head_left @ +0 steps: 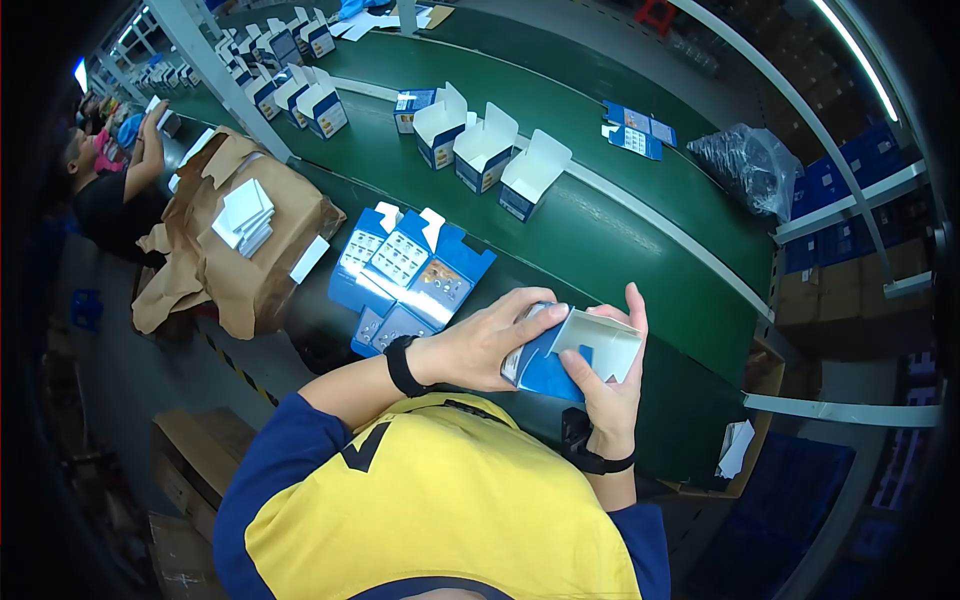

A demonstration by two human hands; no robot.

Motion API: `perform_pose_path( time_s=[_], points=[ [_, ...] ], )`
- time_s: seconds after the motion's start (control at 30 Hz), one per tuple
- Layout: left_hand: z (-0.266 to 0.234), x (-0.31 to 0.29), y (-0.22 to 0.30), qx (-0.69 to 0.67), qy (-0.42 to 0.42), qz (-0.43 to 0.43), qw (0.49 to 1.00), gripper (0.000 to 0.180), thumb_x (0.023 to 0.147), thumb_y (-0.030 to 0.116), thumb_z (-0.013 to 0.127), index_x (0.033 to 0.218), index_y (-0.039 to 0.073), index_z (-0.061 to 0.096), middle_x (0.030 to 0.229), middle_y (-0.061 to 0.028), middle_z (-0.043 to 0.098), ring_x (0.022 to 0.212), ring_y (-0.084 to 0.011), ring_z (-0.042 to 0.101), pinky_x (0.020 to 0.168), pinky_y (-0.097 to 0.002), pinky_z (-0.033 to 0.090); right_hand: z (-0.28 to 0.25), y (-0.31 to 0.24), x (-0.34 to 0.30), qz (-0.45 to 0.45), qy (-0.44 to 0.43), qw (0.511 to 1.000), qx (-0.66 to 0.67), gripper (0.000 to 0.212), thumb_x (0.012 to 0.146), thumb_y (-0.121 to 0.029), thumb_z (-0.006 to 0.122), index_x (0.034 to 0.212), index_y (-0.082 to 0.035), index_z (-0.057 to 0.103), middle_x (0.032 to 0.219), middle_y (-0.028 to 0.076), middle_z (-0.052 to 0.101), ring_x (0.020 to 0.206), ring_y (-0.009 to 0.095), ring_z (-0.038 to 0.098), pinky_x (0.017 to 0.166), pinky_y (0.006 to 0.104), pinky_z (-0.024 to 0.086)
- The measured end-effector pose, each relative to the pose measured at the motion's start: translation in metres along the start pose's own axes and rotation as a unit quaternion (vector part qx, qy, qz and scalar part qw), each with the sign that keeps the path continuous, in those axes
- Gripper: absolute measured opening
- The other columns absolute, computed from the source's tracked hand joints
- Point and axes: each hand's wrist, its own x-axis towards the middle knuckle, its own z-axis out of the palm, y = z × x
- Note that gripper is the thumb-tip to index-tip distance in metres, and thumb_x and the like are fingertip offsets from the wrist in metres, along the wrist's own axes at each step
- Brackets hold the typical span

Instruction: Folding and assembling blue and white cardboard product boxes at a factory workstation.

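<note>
Close in front of my chest I hold a small blue carton [545, 372] with both hands. It is partly folded, and its white inside faces up. My left hand [490, 345] grips its left side, the thumb along the upper edge. My right hand [612, 395] is closed round the right side, its thumb pressing by the opening and its fingers behind the white wall. To the left of the carton, flat blue carton blanks [400, 262] lie overlapping on the dark work surface, white tabs pointing away from me.
Open-topped cartons [531, 178] stand in a row on the green conveyor belt [640, 235], with more farther left. A brown paper-wrapped stack [290, 205] carries white folded pieces [245, 215]. A clear plastic bag [745, 165] sits far right; another person [120, 185] works far left.
</note>
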Motion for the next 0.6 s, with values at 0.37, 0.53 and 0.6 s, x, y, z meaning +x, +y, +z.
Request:
perform_pose_path(
  time_s=[0.37,0.53,0.6],
  points=[
    [0.003,0.009,0.014,-0.043,0.039,-0.023,0.998,0.063,0.062,0.020,0.085,0.118,0.022,0.055,0.132,-0.0219,0.032,0.116,-0.0404,0.042,0.091,-0.0424,0.043,0.009,0.013,0.008,-0.080,-0.018,0.923,0.375,0.081,0.084,-0.030,0.066,0.145,-0.006,0.018,0.140,0.016,0.036,0.129,0.028,0.035,0.108,0.0389,0.027],
    [-0.006,0.013,0.015,-0.016,0.016,-0.046,0.999,0.076,0.058,0.024,0.086,0.121,0.018,0.044,0.132,-0.0192,0.032,0.120,-0.0408,0.039,0.096,-0.0455,0.039,0.002,0.015,0.009,-0.068,-0.019,0.997,0.018,0.073,0.087,-0.031,0.062,0.145,-0.007,0.023,0.145,0.018,0.029,0.130,0.028,0.036,0.106,0.0379,0.030],
    [-0.007,0.014,0.015,-0.057,0.029,-0.061,0.996,0.088,0.057,0.024,0.087,0.130,0.017,0.037,0.132,-0.0187,0.033,0.121,-0.0402,0.038,0.097,-0.0452,0.039,-0.003,0.018,0.011,-0.061,-0.022,0.998,-0.011,0.070,0.088,-0.031,0.062,0.144,-0.008,0.027,0.146,0.019,0.027,0.129,0.029,0.037,0.105,0.0372,0.031]
  ],
)
